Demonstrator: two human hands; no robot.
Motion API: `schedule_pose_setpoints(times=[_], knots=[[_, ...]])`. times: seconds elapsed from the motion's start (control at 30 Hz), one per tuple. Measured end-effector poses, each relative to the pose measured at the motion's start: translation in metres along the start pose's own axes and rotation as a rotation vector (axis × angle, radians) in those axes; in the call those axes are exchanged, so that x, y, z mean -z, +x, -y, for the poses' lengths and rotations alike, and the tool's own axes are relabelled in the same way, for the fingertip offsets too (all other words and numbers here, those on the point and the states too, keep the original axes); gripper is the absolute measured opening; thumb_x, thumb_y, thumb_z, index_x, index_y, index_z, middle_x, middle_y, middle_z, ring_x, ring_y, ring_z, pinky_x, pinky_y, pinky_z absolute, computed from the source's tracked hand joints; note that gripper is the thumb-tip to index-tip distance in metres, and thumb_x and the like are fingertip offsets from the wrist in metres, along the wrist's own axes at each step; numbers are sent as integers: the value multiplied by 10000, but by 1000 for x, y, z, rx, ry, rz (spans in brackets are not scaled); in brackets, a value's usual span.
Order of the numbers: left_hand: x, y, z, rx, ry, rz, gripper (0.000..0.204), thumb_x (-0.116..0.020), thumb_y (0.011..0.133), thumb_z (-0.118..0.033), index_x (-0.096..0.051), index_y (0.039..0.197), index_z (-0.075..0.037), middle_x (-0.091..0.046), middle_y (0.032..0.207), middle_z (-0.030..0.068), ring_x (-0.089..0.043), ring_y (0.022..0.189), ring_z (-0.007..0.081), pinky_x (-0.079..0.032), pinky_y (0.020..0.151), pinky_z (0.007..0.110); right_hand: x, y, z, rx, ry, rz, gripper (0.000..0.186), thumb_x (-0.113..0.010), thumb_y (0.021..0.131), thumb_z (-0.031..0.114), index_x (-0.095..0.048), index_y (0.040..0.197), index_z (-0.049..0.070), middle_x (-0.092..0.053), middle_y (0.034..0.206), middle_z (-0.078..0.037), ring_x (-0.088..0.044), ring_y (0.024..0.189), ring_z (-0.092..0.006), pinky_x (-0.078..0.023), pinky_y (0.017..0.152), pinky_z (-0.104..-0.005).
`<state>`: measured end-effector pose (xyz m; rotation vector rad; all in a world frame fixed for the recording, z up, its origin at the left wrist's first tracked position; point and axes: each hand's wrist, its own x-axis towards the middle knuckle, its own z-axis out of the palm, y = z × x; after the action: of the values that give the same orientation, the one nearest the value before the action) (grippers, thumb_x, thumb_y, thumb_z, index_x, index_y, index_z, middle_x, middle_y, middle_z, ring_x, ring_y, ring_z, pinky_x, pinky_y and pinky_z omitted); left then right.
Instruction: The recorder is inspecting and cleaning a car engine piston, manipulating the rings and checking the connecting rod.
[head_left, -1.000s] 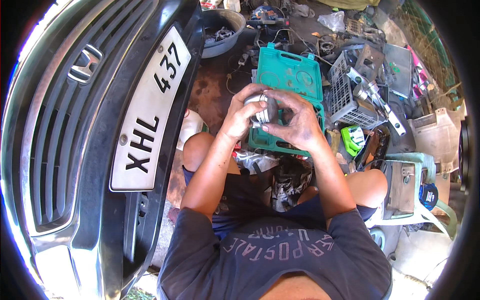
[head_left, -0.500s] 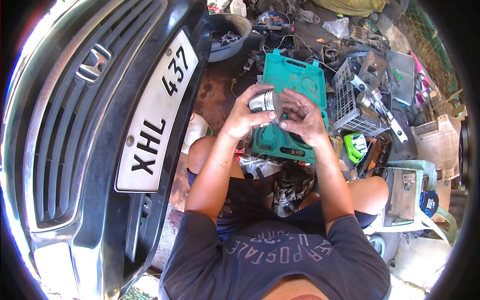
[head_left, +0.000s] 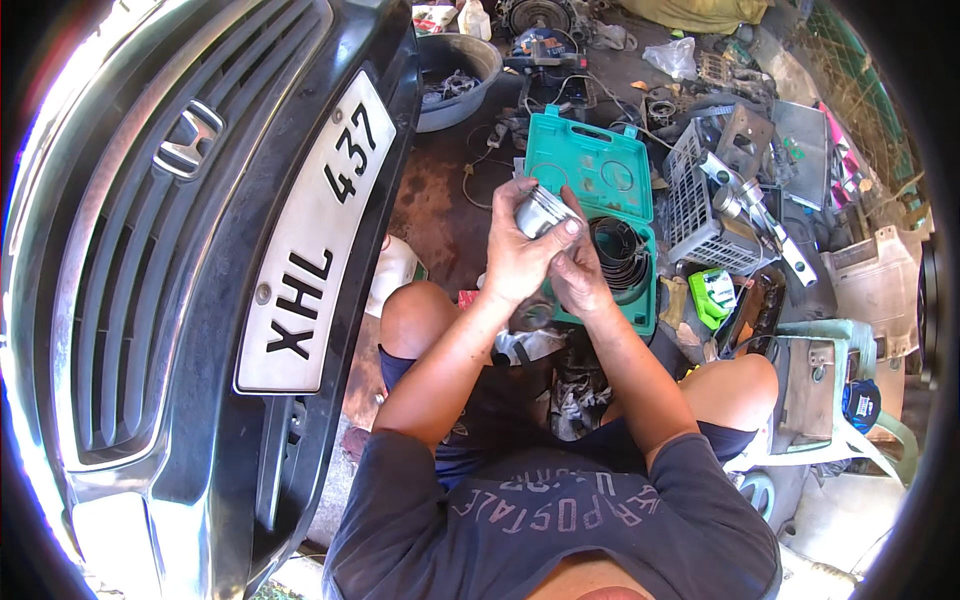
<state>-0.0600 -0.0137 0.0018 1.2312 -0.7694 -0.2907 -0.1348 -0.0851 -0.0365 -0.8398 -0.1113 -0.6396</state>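
Note:
A silvery engine piston (head_left: 541,213) with ring grooves near one end is held up tilted between my hands, in front of my lap. My left hand (head_left: 517,252) wraps it from the left, its thumb lying across the grooved end. From the right, my right hand (head_left: 580,276) closes on the same piston, its thumb near the left thumb and its fingers partly hidden behind. Just beyond lies an open teal plastic case (head_left: 588,160). Dark round bands (head_left: 622,248) sit nested in its near half.
A black car's front bumper (head_left: 225,420) fills the left side. Farther off stand a grey tub (head_left: 452,108) and a grey plastic crate (head_left: 690,200) with metal parts on it. A bright green container (head_left: 712,295) and a pale plastic chair (head_left: 800,440) are on the right.
The piston has tilted and come slightly nearer to me. My right hand has moved in from spread fingers to a closer hold, uncovering the dark bands in the case.

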Motion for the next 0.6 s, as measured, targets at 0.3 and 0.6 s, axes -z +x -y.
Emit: schedule_pose_setpoints(times=[0.3, 0.6], knots=[[6, 4, -37, -130, 128, 148, 475, -576, 887, -350, -403, 1216, -54, -548, 1091, 149, -543, 1014, 224, -436, 863, 343, 1, 3, 1, 89, -259, 14, 826, -623, 854, 387, -134, 1438, 69, -423, 1316, -90, -466, 1165, -184, -446, 912, -309], [29, 12, -60, -545, 754, 198, 478, -713, 756, -274, -533, 1130, -35, -609, 1033, 126, -617, 850, 209, -496, 694, 317, -14, -2, 38, -133, -23, 72, 842, -616, 786, 561, -282, 1384, 71, -521, 1176, -78, -596, 889, -158, -503, 559, -236]])
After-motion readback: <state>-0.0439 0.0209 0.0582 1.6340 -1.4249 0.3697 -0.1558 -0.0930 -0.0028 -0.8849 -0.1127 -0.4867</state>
